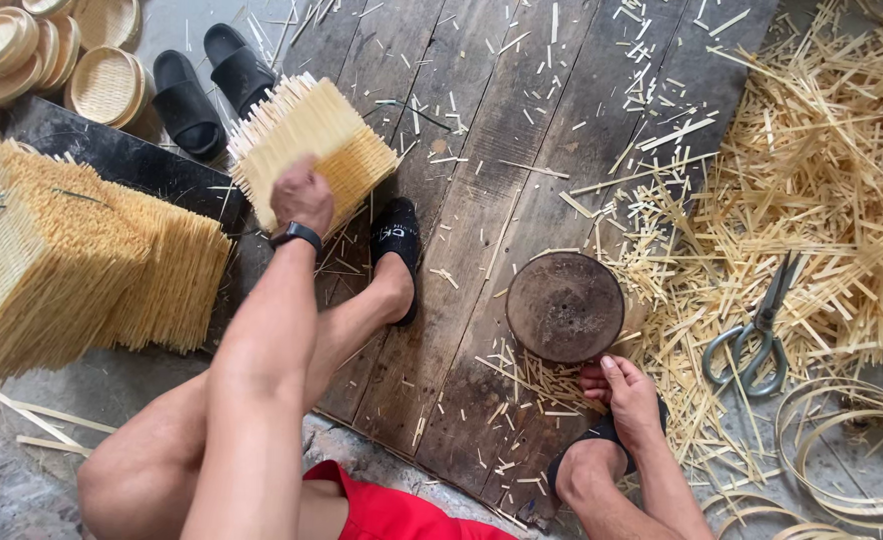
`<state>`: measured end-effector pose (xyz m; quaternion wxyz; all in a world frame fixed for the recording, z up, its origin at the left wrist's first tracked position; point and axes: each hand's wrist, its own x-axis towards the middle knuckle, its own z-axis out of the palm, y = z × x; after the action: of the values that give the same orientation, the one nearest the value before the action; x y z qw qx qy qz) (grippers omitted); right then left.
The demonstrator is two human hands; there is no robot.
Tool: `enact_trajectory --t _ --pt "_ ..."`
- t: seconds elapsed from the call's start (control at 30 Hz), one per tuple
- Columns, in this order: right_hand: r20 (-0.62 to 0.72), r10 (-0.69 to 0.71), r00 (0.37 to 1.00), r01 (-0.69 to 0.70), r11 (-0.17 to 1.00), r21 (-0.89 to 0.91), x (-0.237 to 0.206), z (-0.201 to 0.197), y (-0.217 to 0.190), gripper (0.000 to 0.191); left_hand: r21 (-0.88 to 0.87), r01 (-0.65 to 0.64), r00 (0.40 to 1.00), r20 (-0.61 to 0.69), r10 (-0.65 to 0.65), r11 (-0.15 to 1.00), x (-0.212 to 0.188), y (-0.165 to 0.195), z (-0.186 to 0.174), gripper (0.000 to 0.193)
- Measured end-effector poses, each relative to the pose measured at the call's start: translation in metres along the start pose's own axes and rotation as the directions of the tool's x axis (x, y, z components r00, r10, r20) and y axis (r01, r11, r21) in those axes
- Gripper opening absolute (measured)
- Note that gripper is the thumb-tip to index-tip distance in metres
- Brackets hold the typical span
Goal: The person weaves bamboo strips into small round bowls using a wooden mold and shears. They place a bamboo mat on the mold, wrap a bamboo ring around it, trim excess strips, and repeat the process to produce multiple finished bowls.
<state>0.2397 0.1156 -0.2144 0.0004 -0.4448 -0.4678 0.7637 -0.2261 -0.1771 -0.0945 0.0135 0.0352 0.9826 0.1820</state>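
The left hand is gripping a stack of square woven bamboo mats, pale yellow with bristling strip ends, at eleven o'clock on the plank floor. The right hand is resting, fingers loosely curled and holding nothing, at five o'clock beside a round dark wooden block.

Floor: dark weathered planks, laid lengthwise, littered with pale slivers. Bare grey concrete at lower left and along the top edge. Right side: deep heap of straw-coloured offcuts; scissors lie on it, coiled strips below. Top left: stacked round woven trays, a pair of black slippers beside them. Even daylight, soft shadows.
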Motion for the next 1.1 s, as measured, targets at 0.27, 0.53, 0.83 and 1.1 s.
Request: enact_trajectory --t 0.27,0.53,0.83,1.1 --pt "0.091 -0.257 0.962 0.181 0.852 0.492 0.006 -0.014 -0.025 0.045 -0.237 -0.850 0.509 -0.137 0.850 0.471 -0.191 0.078 0.081 0.059" --pt "-0.133 -0.254 0.958 0.250 0.967 -0.047 0.028 -0.013 -0.028 0.021 -0.458 -0.812 0.308 0.193 0.932 0.363 -0.301 0.097 0.110 0.056" --pt "-0.143 -0.255 0.956 0.231 0.959 -0.166 0.017 -0.014 -0.029 0.023 -0.483 0.408 0.650 0.750 0.125 0.775 -0.199 0.100 0.146 0.048" --pt "-0.479 -0.580 0.659 0.480 0.815 -0.326 -0.013 -0.100 -0.019 0.026 -0.457 0.412 0.663 0.744 0.085 0.788 -0.221 0.090 0.138 0.064"
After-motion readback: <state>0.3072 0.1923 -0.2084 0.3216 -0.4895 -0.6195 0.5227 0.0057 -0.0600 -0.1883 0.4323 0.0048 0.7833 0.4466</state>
